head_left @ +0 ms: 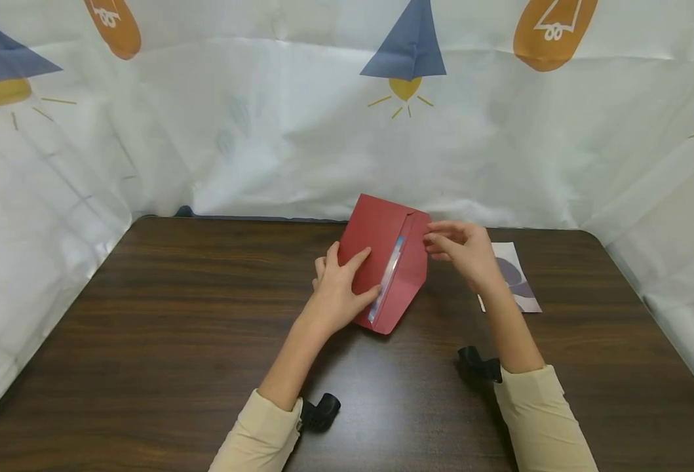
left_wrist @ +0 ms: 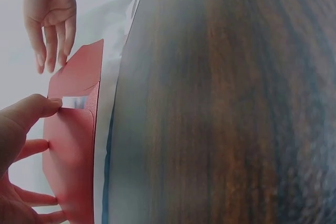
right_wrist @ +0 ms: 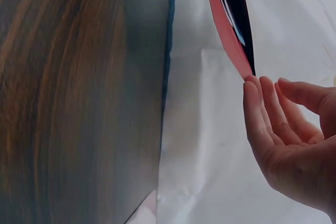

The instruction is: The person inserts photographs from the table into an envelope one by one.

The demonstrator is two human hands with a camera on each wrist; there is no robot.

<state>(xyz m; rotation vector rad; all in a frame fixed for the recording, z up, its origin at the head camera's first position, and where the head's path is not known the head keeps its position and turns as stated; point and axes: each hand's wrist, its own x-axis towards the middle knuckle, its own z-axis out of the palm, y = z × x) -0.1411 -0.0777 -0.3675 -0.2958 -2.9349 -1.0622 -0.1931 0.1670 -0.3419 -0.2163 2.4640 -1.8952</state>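
A red envelope [head_left: 376,226] is tilted over the far middle of the table, its flap [head_left: 413,269] folded out to the right. Pale papers with bluish parts [head_left: 388,275] show in its slot. My left hand [head_left: 337,288] holds the envelope, thumb at the slot's edge and fingers spread on the red panel. Beside the flap is my right hand [head_left: 467,252], fingers loosely bent. In the right wrist view its fingertips [right_wrist: 251,85] meet the flap's end, with the thumb apart from them. How deep the papers sit is hidden.
A white card with purple shapes [head_left: 520,282] lies on the dark wooden table [head_left: 175,354], partly under my right forearm. A white printed curtain [head_left: 299,131] hangs behind the table's far edge. Black wrist cameras [head_left: 321,413] are strapped to both forearms.
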